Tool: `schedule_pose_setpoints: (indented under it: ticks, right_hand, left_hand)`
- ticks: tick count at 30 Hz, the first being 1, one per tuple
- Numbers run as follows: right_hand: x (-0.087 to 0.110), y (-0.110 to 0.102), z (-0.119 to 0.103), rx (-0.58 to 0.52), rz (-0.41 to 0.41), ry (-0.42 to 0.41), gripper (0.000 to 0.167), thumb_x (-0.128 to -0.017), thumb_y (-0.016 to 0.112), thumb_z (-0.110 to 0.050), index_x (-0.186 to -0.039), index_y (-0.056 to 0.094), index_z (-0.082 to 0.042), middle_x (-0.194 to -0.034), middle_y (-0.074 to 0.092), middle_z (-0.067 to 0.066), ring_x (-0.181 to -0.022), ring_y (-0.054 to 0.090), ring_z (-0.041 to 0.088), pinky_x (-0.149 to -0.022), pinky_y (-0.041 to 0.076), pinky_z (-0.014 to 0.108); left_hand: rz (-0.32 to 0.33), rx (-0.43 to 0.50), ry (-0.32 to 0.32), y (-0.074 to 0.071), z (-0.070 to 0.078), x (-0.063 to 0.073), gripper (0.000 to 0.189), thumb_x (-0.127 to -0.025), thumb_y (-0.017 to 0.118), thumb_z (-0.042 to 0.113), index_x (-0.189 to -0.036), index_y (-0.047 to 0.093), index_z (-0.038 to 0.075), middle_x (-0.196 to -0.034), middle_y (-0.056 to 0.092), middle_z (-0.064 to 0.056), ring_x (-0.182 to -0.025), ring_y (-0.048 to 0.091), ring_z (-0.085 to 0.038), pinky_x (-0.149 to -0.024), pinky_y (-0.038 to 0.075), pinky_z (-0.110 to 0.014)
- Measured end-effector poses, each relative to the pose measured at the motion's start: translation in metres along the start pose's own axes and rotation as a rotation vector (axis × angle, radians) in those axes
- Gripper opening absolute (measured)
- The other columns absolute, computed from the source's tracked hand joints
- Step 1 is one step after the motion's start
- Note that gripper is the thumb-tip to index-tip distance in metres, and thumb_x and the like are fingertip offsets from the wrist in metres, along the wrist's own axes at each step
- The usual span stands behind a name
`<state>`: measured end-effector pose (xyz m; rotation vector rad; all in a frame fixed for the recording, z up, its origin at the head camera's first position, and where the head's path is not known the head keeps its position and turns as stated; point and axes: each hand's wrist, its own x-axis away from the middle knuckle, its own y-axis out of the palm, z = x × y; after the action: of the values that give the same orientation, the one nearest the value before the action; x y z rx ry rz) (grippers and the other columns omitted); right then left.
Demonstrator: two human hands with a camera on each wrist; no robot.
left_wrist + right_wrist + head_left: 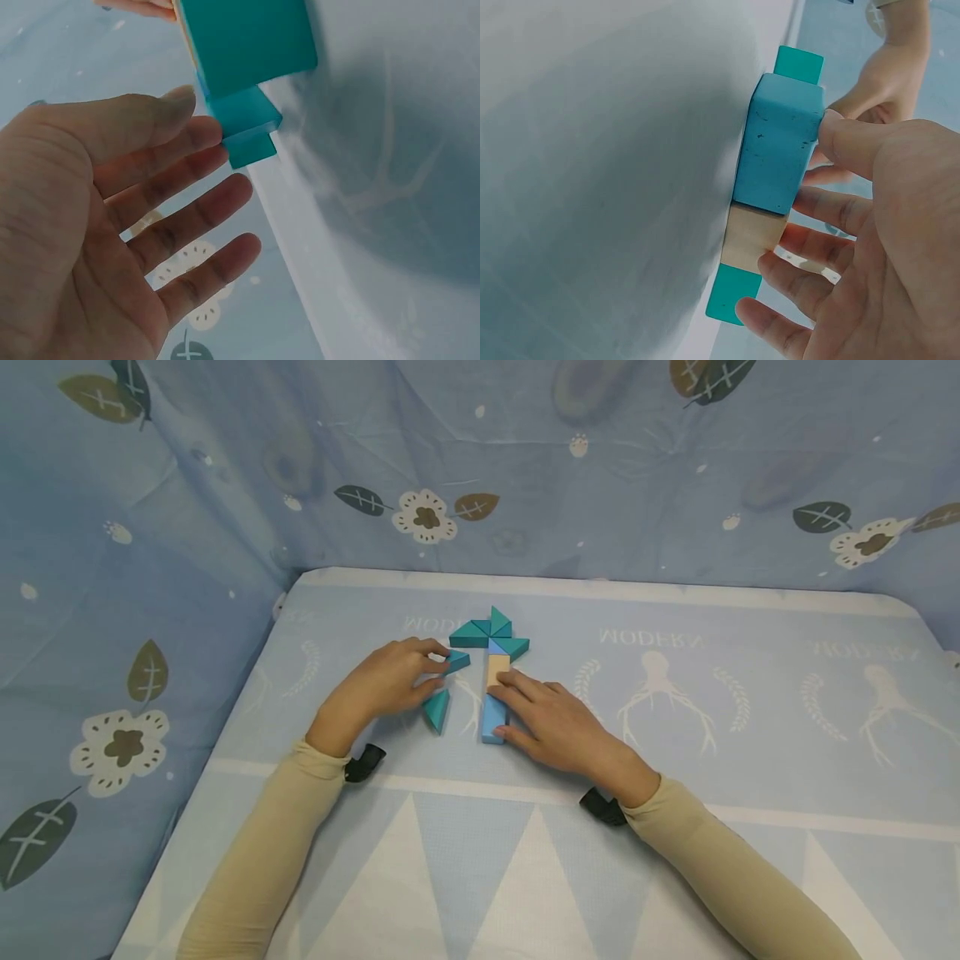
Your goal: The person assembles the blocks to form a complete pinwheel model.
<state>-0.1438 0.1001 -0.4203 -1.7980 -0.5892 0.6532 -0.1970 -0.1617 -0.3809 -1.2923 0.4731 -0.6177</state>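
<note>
My left hand (392, 678) touches a teal triangular block (457, 661) with its fingertips; in the left wrist view its fingers are nearly straight. Just below those fingers lies a second green-teal triangular block (437, 711), standing apart from the rest. My right hand (558, 722) rests along a column made of a blue block (492, 718) and a natural wood block (497, 667). Its thumb meets the blue block's near end, while the fingers lie against the column's right side and top. Beyond the wood block sits a small blue triangular piece (495, 647).
Several teal and green triangular blocks (469, 635) form a pinwheel shape at the column's far end. A patterned cloth (712, 693) covers the table, and a blue printed curtain (525, 468) hangs behind it. Dark wrist devices (365, 763) sit under both wrists.
</note>
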Motion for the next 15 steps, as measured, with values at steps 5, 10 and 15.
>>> schedule_pose_setpoints:
  ticks: [5, 10, 15]
  right_hand:
    - [-0.0002, -0.001, -0.001, -0.004, -0.007, 0.005, 0.054, -0.097, 0.059, -0.039, -0.142, 0.05, -0.011, -0.149, 0.044, 0.01, -0.138, 0.043, 0.024, -0.104, 0.045, 0.049]
    - [0.0001, -0.0005, -0.0009, -0.001, 0.004, -0.001, 0.054, -0.097, 0.06, -0.039, -0.141, 0.051, -0.01, -0.148, 0.045, 0.011, -0.138, 0.044, 0.025, -0.103, 0.045, 0.049]
    - [0.0003, 0.0009, -0.0001, 0.0, 0.011, -0.003, 0.054, -0.096, 0.061, -0.039, -0.141, 0.051, -0.01, -0.148, 0.045, 0.012, -0.138, 0.044, 0.025, -0.103, 0.045, 0.05]
  left_hand:
    - [0.005, -0.019, 0.005, 0.0025, 0.0036, -0.002, 0.034, -0.095, 0.065, 0.017, -0.126, 0.066, 0.004, -0.136, 0.058, -0.012, -0.121, 0.058, -0.033, -0.099, 0.05, -0.047]
    - [0.012, -0.024, 0.007, 0.0065, 0.0037, -0.0035, 0.037, -0.096, 0.063, 0.017, -0.13, 0.063, 0.004, -0.139, 0.057, -0.011, -0.121, 0.058, -0.033, -0.099, 0.05, -0.046]
    - [0.018, -0.02, 0.002, 0.0086, 0.0024, -0.0044, 0.04, -0.096, 0.063, 0.019, -0.134, 0.06, 0.005, -0.142, 0.054, -0.01, -0.124, 0.056, -0.033, -0.101, 0.049, -0.048]
